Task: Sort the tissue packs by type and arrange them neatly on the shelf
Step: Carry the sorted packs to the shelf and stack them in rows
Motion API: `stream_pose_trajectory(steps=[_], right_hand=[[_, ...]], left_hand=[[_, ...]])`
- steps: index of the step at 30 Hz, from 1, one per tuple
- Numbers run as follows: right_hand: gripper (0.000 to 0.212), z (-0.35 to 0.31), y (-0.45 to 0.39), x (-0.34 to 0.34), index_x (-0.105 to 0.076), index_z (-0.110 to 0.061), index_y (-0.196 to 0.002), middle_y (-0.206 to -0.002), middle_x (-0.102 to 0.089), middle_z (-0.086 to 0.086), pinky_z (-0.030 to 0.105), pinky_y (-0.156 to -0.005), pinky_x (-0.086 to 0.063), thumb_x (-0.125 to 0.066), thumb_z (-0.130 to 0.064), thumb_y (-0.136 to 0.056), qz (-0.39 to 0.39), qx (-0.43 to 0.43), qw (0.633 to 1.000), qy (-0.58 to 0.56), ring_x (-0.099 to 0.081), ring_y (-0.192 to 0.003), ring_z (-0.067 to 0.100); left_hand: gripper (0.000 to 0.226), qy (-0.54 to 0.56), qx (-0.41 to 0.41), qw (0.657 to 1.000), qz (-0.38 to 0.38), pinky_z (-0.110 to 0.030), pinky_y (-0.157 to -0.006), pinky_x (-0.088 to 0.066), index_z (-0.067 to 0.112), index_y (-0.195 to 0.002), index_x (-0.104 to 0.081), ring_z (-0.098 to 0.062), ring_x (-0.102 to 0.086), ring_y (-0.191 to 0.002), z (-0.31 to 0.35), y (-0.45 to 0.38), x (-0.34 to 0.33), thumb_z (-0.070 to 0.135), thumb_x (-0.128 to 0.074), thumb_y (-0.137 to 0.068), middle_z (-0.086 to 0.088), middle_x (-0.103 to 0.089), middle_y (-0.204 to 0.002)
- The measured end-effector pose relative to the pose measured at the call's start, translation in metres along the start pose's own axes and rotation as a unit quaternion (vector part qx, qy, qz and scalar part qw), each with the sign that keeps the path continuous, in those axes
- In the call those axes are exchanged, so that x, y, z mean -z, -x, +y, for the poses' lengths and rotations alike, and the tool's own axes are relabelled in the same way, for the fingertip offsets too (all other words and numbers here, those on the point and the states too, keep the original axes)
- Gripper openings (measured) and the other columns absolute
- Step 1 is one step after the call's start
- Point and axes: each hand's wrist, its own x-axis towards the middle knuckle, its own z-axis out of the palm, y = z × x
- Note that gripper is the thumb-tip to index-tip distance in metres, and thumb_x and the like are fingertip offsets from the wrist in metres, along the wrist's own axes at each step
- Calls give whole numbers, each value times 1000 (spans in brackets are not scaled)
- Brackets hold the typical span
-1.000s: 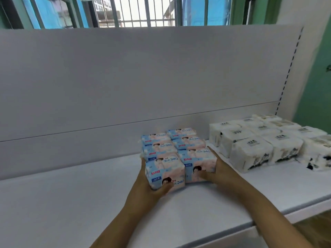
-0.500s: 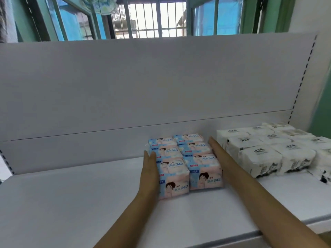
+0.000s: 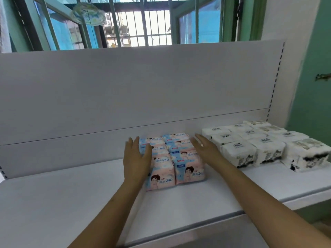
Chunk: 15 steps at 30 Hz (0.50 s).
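Several pink-and-blue tissue packs [image 3: 180, 158] stand in two tight rows on the white shelf [image 3: 71, 203], against its back panel. My left hand [image 3: 137, 158] lies flat along the left side of that block, fingers spread, holding nothing. On the block's right side my right hand [image 3: 206, 149] is flat and open too, between the pink packs and the white ones. Several white tissue packs with black print [image 3: 259, 145] sit in rows to the right.
The shelf's grey back panel [image 3: 125, 97] rises behind the packs, with a slotted upright [image 3: 275, 77] at its right end. A barred window [image 3: 143, 22] is above and a green wall [image 3: 315, 68] is to the right. The shelf's front edge [image 3: 197, 228] runs below my forearms.
My hands let go of the front pink packs, went flat along the block's two sides, and now sit slightly apart from it with fingers spread. The view has tilted upward.
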Motion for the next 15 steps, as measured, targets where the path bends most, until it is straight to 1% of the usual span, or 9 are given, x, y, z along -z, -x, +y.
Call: stream_pose_trajectory(steps=[2, 3, 5, 7, 9, 11, 13, 15], right_hand=[[62, -3, 16, 16, -34, -25, -151, -161, -24, -4, 34, -117, -18, -34, -58, -98, 24, 31, 999, 5, -23, -147, 15], [60, -4, 26, 25, -35, -25, -151, -161, -23, -5, 30, -116, -18, -34, -55, -99, 40, 50, 998, 15, -23, -147, 13], [57, -4, 49, 47, -36, -24, -151, -161, -23, -6, 24, -112, -17, -33, -52, -101, 81, 79, 992, 48, -24, -146, 11], [56, -3, 76, 74, -36, -23, -151, -161, -24, -5, 24, -114, -15, -32, -50, -102, 132, 83, 985, 74, -23, -147, 11], [56, 2, 111, 102, -35, -24, -151, -161, -24, -6, 27, -117, -15, -32, -51, -102, 180, 55, 978, 90, -21, -148, 12], [58, 7, 154, 127, -33, -24, -152, -161, -23, -6, 29, -118, -14, -31, -53, -102, 210, 22, 972, 108, -20, -148, 12], [57, 14, 205, 147, -32, -23, -152, -161, -23, -4, 31, -118, -16, -30, -51, -103, 235, -16, 961, 142, -20, -148, 14], [55, 22, 259, 163, -32, -21, -152, -161, -24, -1, 29, -116, -17, -30, -48, -104, 259, -63, 948, 174, -21, -148, 15]], left_hand=[[59, -26, -66, 997, 12, -39, -122, -14, 23, -154, -29, -14, -9, -153, 22, 12, 2, 44, -43, -101, 1, -16, -165], [59, -30, -101, 994, -2, -38, -122, -14, 24, -154, -29, -13, -9, -152, 35, 21, -1, 43, -44, -101, 2, -17, -165], [59, -26, -161, 985, -58, -36, -123, -13, 24, -154, -28, -13, -12, -152, 61, 49, -12, 42, -46, -101, 4, -17, -165], [61, -10, -213, 970, -115, -35, -123, -13, 25, -155, -28, -13, -14, -152, 81, 81, -26, 43, -47, -100, 5, -18, -164], [62, 7, -252, 954, -164, -32, -122, -14, 25, -155, -29, -11, -17, -151, 93, 121, -39, 44, -48, -99, 5, -22, -163], [63, 19, -281, 933, -225, -30, -121, -14, 25, -155, -28, -11, -17, -150, 100, 163, -50, 45, -47, -99, 4, -24, -163], [63, 40, -300, 907, -294, -30, -121, -16, 24, -155, -27, -12, -18, -150, 105, 209, -59, 45, -46, -99, 5, -24, -162], [62, 62, -319, 876, -357, -31, -120, -21, 23, -154, -30, -16, -26, -147, 110, 257, -66, 46, -45, -99, 5, -30, -159]])
